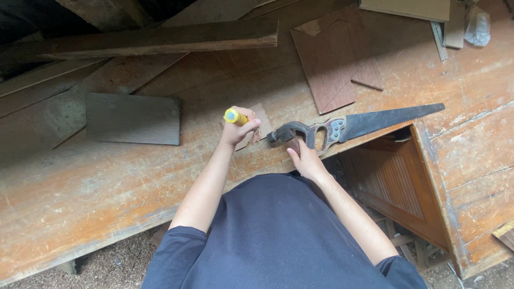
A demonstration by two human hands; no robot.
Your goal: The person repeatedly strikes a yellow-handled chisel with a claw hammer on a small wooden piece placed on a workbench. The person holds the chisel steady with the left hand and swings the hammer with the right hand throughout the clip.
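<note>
A grey rectangular wooden board lies untouched at the left. The yellow-handled claw hammer is gripped fully by the left hand, its dark head over a small thin plywood piece. That piece is steadied on the worn wooden bench by the right hand, fingers flat, grasping nothing. A black-bladed handsaw lies beside it. Hammering appears underway; completion cannot be judged.

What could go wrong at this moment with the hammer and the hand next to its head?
1. The right hand lies close beside the hammer head; a stroke that slips could land on its fingers.
2. The small wooden piece under the hammer is thin and partly hidden; it may split or shift.
3. The handsaw lies right behind the right hand, its blade reaching past the workbench edge; a knock could send it off.
</note>
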